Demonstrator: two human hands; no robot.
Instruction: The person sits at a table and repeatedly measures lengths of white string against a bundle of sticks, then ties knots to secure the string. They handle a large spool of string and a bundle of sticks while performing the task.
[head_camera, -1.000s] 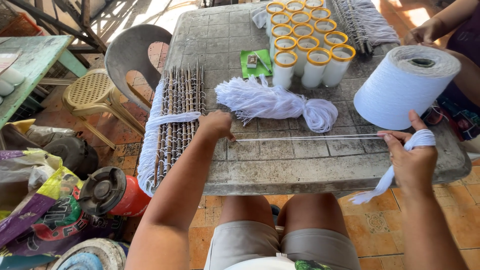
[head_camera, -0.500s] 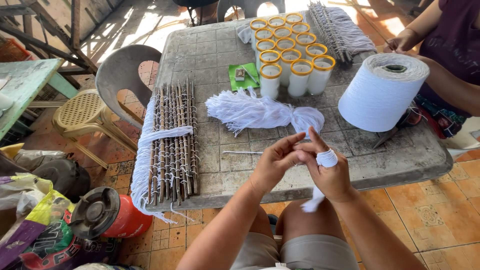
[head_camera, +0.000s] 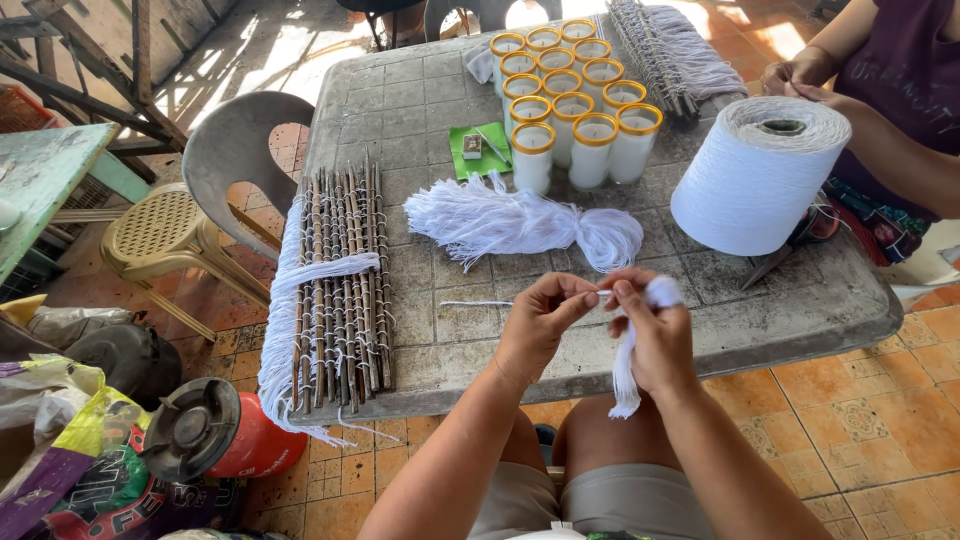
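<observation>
Fingertips (head_camera: 588, 293) of left hand (head_camera: 540, 325) and right hand (head_camera: 655, 335) pinched shut on thin white string (head_camera: 480, 303); white strand bundle (head_camera: 628, 365) hanging from right fist, over table (head_camera: 450, 345).

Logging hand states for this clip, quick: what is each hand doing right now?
Left hand: grip pinched shut on a thin white string.
Right hand: grip shut on a bundle of white strings.
</observation>
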